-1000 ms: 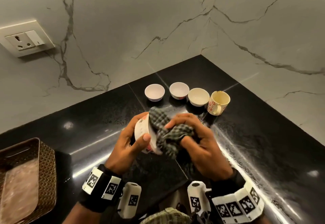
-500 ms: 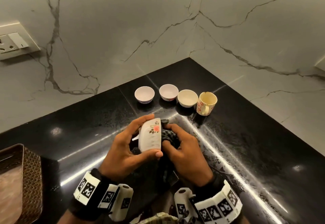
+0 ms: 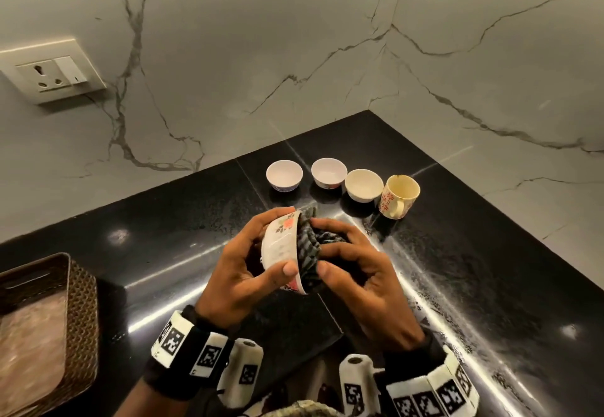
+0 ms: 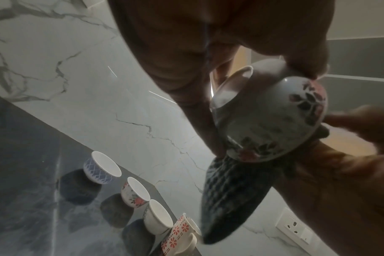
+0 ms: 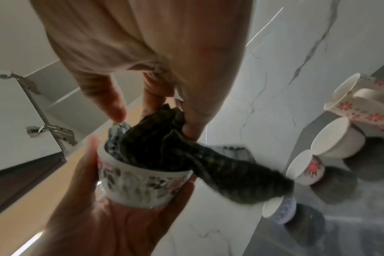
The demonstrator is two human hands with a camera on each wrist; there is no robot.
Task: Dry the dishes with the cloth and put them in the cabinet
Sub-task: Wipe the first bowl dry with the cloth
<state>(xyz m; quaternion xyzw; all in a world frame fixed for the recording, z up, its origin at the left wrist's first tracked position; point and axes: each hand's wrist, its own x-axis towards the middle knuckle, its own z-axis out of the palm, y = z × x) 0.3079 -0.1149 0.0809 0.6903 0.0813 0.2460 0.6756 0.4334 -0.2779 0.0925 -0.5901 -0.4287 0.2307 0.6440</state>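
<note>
My left hand [image 3: 243,266] grips a small white bowl with a red flower print [image 3: 281,248], tipped on its side above the black counter [image 3: 170,240]. My right hand [image 3: 356,272] holds a dark checked cloth [image 3: 307,246] and pushes it into the bowl's mouth. In the right wrist view the cloth [image 5: 164,147] fills the bowl [image 5: 140,185] and a tail hangs out to the right. From the left wrist view I see the bowl's outside [image 4: 272,124] with the cloth [image 4: 232,195] trailing below it.
Three small bowls [image 3: 283,175] [image 3: 328,173] [image 3: 363,185] and a flower-print mug [image 3: 399,196] stand in a row near the counter's back corner. A brown woven basket [image 3: 78,318] sits at the left edge. A wall socket [image 3: 52,71] is on the marble wall.
The bowl has been turned in my left hand so its outside faces up. The cloth has gone from over the rim into the bowl's mouth, with my right hand working it.
</note>
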